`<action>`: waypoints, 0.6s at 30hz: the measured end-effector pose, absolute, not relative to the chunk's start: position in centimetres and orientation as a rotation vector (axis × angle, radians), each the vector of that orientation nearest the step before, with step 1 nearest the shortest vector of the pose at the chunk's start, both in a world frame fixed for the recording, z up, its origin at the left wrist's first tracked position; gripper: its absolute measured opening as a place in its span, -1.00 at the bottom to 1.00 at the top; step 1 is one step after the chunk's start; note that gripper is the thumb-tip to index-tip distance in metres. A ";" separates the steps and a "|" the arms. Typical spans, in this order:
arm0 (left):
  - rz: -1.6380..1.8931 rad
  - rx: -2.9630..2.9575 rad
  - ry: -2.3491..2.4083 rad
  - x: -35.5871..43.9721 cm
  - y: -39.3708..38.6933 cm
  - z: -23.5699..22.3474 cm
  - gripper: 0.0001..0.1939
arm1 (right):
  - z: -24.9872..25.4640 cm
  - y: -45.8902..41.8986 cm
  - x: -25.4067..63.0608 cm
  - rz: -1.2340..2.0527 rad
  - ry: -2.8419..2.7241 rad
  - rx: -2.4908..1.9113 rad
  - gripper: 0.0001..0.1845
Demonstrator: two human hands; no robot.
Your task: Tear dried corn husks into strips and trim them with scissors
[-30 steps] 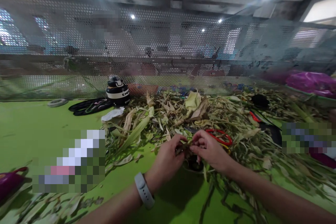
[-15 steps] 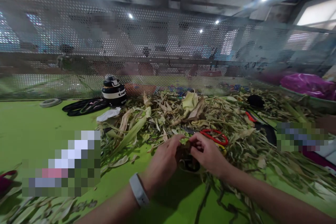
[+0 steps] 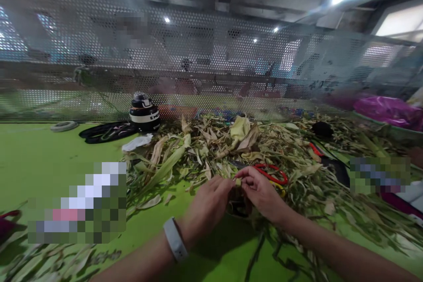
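My left hand (image 3: pixel 213 198) and my right hand (image 3: pixel 262 191) meet over the green table, fingers closed in a pinch. Between the fingertips is a small pale yellow-green piece, apparently a strip of dried husk or leaf (image 3: pixel 238 182); the fingers partly cover it. Just below them stands a small dark round object with a pale rim (image 3: pixel 240 211), half hidden by the hands. Scissors with red handles (image 3: pixel 280 177) lie beyond my right hand, dark blades towards the left. A light grey band sits on my left wrist.
A wide heap of dried husks and leaves (image 3: pixel 201 141) spreads behind and to the right. A black and white flask (image 3: pixel 144 116), a black strap-like item (image 3: pixel 107 132) and a white crumpled piece (image 3: pixel 137 142) stand left. A perforated panel (image 3: pixel 198 53) borders the table (image 3: pixel 76 150).
My left hand's fingers have closed in beside the right fingertips, and a pale yellow-green piece now shows between them. Both hands stay over the dark round object; the view has shifted slightly.
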State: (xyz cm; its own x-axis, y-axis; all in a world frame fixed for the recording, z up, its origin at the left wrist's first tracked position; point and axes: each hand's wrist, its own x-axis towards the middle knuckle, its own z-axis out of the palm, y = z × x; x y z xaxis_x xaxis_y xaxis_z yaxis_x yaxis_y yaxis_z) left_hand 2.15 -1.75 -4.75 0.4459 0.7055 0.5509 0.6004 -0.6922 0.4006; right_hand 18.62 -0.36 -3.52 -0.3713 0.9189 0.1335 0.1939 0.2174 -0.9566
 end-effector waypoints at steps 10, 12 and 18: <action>1.139 2.340 1.108 2.0 -1.8 -4.6 -0.82 | -2.4 0.0 18.8 1.481 -1.595 -1.019 -0.72; 1.148 2.320 1.089 2.0 -1.7 -4.5 -0.85 | -2.0 0.1 19.0 1.527 -1.563 -1.002 -0.70; 1.174 2.241 1.159 1.9 -1.6 -4.5 -0.85 | -2.3 0.2 19.0 1.454 -1.591 -0.965 -0.60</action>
